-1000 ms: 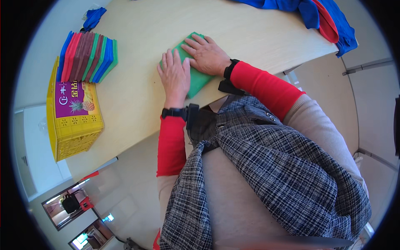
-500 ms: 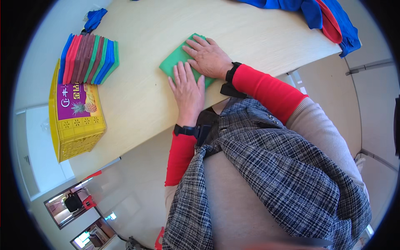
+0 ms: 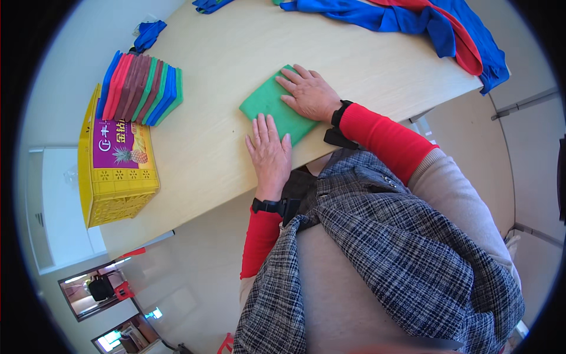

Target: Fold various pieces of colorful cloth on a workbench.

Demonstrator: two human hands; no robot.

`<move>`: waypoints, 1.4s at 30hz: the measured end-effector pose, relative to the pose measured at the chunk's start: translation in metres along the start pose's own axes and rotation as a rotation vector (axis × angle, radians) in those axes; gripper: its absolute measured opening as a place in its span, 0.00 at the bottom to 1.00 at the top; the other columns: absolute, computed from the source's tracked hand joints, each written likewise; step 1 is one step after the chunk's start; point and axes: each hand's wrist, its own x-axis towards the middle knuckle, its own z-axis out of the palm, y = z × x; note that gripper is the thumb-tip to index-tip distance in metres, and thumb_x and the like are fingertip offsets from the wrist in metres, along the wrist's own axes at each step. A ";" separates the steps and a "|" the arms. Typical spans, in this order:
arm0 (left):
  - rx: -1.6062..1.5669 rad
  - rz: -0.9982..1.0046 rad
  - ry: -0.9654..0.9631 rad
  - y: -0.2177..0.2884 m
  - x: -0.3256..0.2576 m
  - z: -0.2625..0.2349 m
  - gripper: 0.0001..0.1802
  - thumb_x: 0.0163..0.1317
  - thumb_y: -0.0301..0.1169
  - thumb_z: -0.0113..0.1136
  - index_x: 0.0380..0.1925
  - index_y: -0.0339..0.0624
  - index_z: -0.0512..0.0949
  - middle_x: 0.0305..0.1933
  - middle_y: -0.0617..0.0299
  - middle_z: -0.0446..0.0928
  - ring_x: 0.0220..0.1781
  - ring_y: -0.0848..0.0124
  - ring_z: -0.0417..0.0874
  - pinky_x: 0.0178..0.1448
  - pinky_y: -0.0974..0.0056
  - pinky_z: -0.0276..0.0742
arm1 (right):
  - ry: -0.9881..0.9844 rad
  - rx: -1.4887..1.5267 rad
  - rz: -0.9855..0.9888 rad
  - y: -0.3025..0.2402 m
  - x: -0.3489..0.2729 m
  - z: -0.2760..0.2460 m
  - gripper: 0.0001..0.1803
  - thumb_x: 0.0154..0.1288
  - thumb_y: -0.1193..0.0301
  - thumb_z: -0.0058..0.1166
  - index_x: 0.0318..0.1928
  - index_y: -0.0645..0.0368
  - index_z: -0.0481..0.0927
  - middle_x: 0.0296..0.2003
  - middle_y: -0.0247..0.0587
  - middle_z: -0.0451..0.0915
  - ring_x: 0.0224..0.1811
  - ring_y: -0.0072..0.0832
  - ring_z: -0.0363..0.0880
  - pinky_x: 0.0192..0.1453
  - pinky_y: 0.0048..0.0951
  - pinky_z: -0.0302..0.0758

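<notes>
A folded green cloth (image 3: 266, 104) lies flat on the light wooden table (image 3: 236, 53) close to its near edge. My right hand (image 3: 309, 92) rests palm down on the cloth's far right part, fingers spread. My left hand (image 3: 269, 150) lies flat at the cloth's near edge, fingertips touching it and palm on the table. Neither hand grips anything. Both arms wear red sleeves and black wristbands.
A stack of folded cloths in blue, red, brown and green (image 3: 141, 88) leans at the table's left. A yellow plastic crate (image 3: 115, 162) sits beside it at the table's corner. Loose blue and red cloths (image 3: 436, 23) lie along the far right edge.
My left hand has slid off the green cloth toward the table's near edge. My right hand has stayed pressed on the cloth.
</notes>
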 end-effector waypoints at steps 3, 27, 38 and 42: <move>-0.014 -0.002 -0.015 -0.001 -0.005 -0.002 0.36 0.75 0.45 0.48 0.75 0.34 0.58 0.81 0.47 0.54 0.83 0.52 0.51 0.82 0.39 0.44 | 0.001 0.004 0.001 0.011 -0.003 -0.003 0.29 0.77 0.54 0.41 0.70 0.55 0.70 0.72 0.45 0.66 0.76 0.45 0.59 0.77 0.46 0.59; -0.151 -0.106 0.137 0.011 0.011 0.006 0.35 0.71 0.42 0.53 0.72 0.35 0.62 0.80 0.47 0.56 0.82 0.54 0.53 0.80 0.42 0.53 | -0.075 0.039 -0.221 -0.005 -0.007 -0.002 0.28 0.76 0.63 0.45 0.71 0.64 0.66 0.73 0.54 0.63 0.79 0.50 0.55 0.81 0.53 0.50; -0.205 -0.090 0.183 0.006 0.018 0.012 0.34 0.69 0.40 0.54 0.72 0.35 0.63 0.79 0.47 0.57 0.82 0.54 0.54 0.79 0.43 0.54 | -0.069 0.021 -0.227 -0.001 0.005 0.000 0.29 0.76 0.62 0.46 0.72 0.63 0.65 0.74 0.51 0.63 0.80 0.48 0.53 0.82 0.52 0.48; -0.211 -0.085 0.173 0.008 0.015 0.009 0.34 0.70 0.40 0.54 0.72 0.35 0.63 0.79 0.47 0.57 0.82 0.54 0.54 0.79 0.44 0.54 | -0.077 0.023 -0.217 0.001 0.000 0.001 0.29 0.76 0.63 0.46 0.72 0.62 0.65 0.74 0.50 0.63 0.79 0.48 0.53 0.82 0.52 0.47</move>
